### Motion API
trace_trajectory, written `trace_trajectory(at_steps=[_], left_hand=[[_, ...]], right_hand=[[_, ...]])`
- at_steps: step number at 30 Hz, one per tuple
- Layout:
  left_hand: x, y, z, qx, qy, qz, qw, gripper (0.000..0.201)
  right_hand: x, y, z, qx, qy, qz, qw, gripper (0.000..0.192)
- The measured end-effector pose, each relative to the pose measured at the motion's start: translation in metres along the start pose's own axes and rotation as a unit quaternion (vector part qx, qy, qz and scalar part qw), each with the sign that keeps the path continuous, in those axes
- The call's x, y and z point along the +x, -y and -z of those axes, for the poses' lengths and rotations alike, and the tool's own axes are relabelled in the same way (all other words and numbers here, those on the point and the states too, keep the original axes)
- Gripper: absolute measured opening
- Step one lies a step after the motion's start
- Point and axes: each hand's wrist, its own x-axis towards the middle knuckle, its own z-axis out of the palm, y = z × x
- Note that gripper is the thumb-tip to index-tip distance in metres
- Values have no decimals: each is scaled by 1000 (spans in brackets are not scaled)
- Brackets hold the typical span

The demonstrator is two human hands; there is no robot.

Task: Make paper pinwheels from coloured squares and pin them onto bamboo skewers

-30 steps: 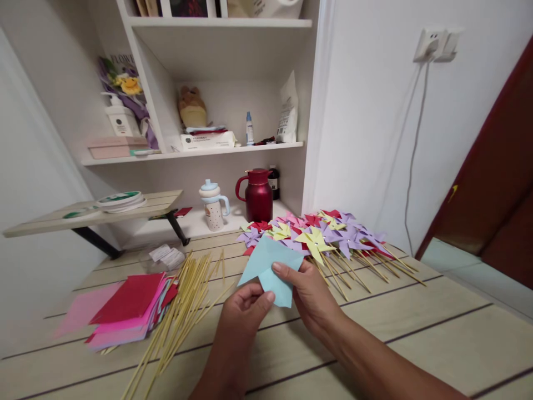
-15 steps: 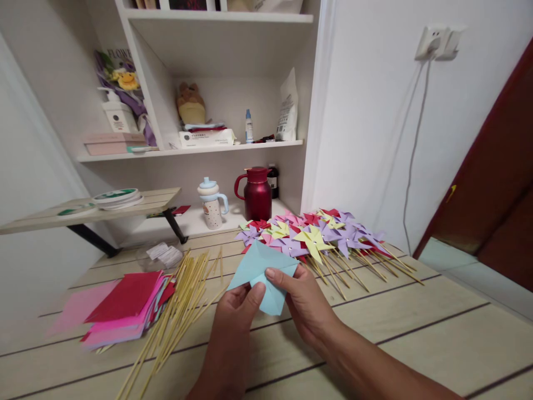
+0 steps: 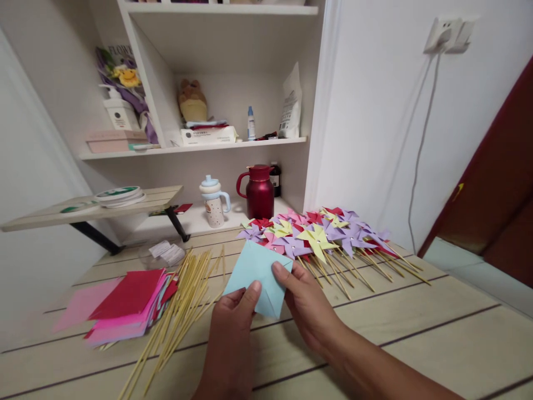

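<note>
Both hands hold a light blue paper square [image 3: 256,272] just above the wooden table [image 3: 416,328]. My left hand [image 3: 233,325] pinches its lower left part with thumb and fingers. My right hand [image 3: 306,305] grips its right edge, thumb on top. The sheet is partly folded, with a corner turned toward the middle. A heap of finished paper pinwheels [image 3: 316,233] on sticks lies just beyond the hands. A bundle of bamboo sticks [image 3: 183,303] lies to the left of them.
A stack of red and pink paper sheets [image 3: 125,303] lies at the left. Behind stand a red jug [image 3: 259,191], a child's cup [image 3: 213,203], a small raised board [image 3: 95,208] with tape rolls, and white shelves [image 3: 195,147]. A cable hangs from a wall socket [image 3: 447,36].
The blue sheet has been drawn slightly lower and leftward, and a corner has been folded in flatter. Both hands shifted with it; the camera tilted a little.
</note>
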Motion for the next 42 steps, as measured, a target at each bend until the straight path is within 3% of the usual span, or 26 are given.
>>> trace_trajectory(at_steps=[5, 9, 13, 15, 17, 24, 31, 35, 38, 42], left_hand=[[6, -12, 9, -50, 21, 1, 999, 36], [12, -22, 15, -87, 7, -14, 996, 29], [15, -24, 18, -118, -7, 1, 993, 23], [15, -23, 18, -133, -16, 21, 991, 19], [15, -22, 17, -141, -24, 34, 989, 17], [11, -21, 15, -117, -4, 13, 993, 24], [13, -18, 17, -103, -15, 11, 995, 29], [13, -17, 18, -92, 1, 8, 996, 29], [13, -18, 18, -91, -12, 3, 996, 29], [11, -18, 16, -79, -28, 0, 996, 28]], right_hand=[[3, 8, 5, -86, 13, 58, 994, 50], [-1, 7, 8, -197, 91, 121, 969, 66], [-4, 1, 12, -340, 165, 229, 897, 43], [-3, 0, 13, -404, 174, 277, 855, 33], [-2, 1, 14, -434, 168, 297, 834, 28], [4, 8, 14, -439, 143, 313, 830, 11], [3, 6, 16, -409, 154, 280, 855, 26], [2, 5, 13, -417, 166, 296, 843, 34], [2, 5, 12, -429, 150, 320, 831, 32], [2, 6, 13, -424, 137, 319, 837, 23]])
